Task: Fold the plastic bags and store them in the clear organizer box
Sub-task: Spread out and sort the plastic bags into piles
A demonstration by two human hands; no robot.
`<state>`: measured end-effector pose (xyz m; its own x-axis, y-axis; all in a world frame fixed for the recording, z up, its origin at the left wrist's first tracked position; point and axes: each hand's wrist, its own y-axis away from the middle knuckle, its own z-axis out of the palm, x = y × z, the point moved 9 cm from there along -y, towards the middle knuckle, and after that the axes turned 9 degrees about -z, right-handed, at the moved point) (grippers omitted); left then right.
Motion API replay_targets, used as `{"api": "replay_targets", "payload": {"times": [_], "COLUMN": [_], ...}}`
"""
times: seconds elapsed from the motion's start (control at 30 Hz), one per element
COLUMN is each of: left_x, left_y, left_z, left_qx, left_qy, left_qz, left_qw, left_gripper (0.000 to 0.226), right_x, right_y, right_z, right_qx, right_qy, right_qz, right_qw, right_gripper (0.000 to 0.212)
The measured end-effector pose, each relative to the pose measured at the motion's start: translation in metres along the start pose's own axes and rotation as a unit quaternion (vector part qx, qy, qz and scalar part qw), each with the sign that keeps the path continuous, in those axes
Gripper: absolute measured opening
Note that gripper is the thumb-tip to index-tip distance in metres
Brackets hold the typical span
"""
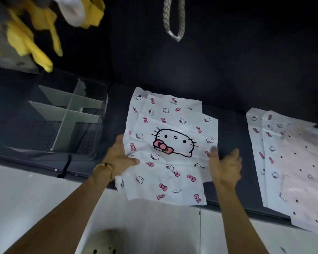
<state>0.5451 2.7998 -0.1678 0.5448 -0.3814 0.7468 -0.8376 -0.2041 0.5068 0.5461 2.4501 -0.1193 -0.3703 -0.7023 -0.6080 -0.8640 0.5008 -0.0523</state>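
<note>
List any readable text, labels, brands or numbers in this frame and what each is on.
None readable.
Cat-print bag between the hands: cartoon cat face and pink bows only, no lettering.
Bag stack on the right: small cat faces, bows and black dots, no words.
Clear organizer box: no label visible.
Yellow gloves: blurred, no print discernible.

We note a dark worktop [228,114], yellow rubber gloves [35,43] hanging at upper left, a braided cord loop [174,19] hanging at top centre, a beaded bracelet [105,169], white cabinet fronts [154,226] below the edge.
</note>
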Motion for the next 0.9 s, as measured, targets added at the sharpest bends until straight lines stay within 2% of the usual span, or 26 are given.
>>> {"api": "replay_targets", "payload": {"times": [0.03, 0.07, 0.1, 0.13, 0.2, 0.27, 0.33, 0.43, 0.53, 0.63, 0.7, 0.73, 0.8, 0.9], "left_x": [0.004, 0.010, 0.020, 0.030, 0.038, 0.032, 0.024, 0.011, 0.007, 0.025, 0.043, 0.051, 0.061, 0.061], "left_y": [0.005, 0.013, 0.023, 0.033, 0.046, 0.053, 0.055, 0.047, 0.034, 0.031, 0.042, 0.050, 0.061, 0.060], "left_z": [-0.002, -0.004, -0.001, 0.010, 0.044, 0.074, 0.086, 0.079, 0.070, 0.077, 0.102, 0.119, 0.157, 0.205], "left_qx": [0.046, 0.110, 0.175, 0.205, 0.171, 0.093, 0.061, 0.073, 0.069, 0.085, 0.098, 0.095, 0.075, 0.040], "left_qy": [-0.073, -0.176, -0.282, -0.364, -0.429, -0.435, -0.437, -0.440, -0.419, -0.440, -0.458, -0.459, -0.460, -0.493], "left_qz": [0.005, 0.013, 0.040, 0.080, 0.166, 0.222, 0.243, 0.197, 0.118, 0.106, 0.169, 0.213, 0.273, 0.270], "left_qw": [0.996, 0.978, 0.942, 0.905, 0.871, 0.868, 0.864, 0.873, 0.898, 0.888, 0.867, 0.858, 0.842, 0.826], "left_gripper": [0.090, 0.102, 0.107, 0.105, 0.090, 0.073, 0.059, 0.071, 0.087, 0.085, 0.080, 0.078, 0.077, 0.086], "right_x": [0.022, 0.031, 0.033, 0.031, 0.021, 0.014, 0.001, -0.006, 0.020, 0.043, 0.045, 0.048, 0.065, 0.105], "right_y": [0.004, 0.008, 0.010, 0.011, 0.014, 0.012, 0.010, 0.005, 0.026, 0.065, 0.065, 0.055, 0.027, -0.009], "right_z": [0.002, 0.007, 0.013, 0.017, 0.021, 0.022, 0.020, 0.016, 0.018, 0.022, 0.018, 0.012, -0.014, -0.069], "right_qx": [-0.046, -0.097, -0.138, -0.162, -0.192, -0.211, -0.239, -0.277, -0.346, -0.410, -0.395, -0.361, -0.234, -0.061], "right_qy": [-0.025, -0.046, -0.076, -0.111, -0.163, -0.184, -0.233, -0.301, -0.200, -0.095, -0.104, -0.120, -0.126, 0.003], "right_qz": [0.061, 0.079, 0.074, 0.062, 0.043, 0.024, 0.012, 0.037, 0.063, 0.074, 0.054, 0.045, 0.033, -0.005], "right_qw": [0.997, 0.991, 0.985, 0.979, 0.967, 0.960, 0.943, 0.912, 0.914, 0.904, 0.911, 0.924, 0.963, 0.998], "right_gripper": [0.079, 0.075, 0.061, 0.043, 0.017, 0.016, 0.016, 0.006, 0.006, 0.011, 0.013, 0.015, 0.018, 0.027]}}
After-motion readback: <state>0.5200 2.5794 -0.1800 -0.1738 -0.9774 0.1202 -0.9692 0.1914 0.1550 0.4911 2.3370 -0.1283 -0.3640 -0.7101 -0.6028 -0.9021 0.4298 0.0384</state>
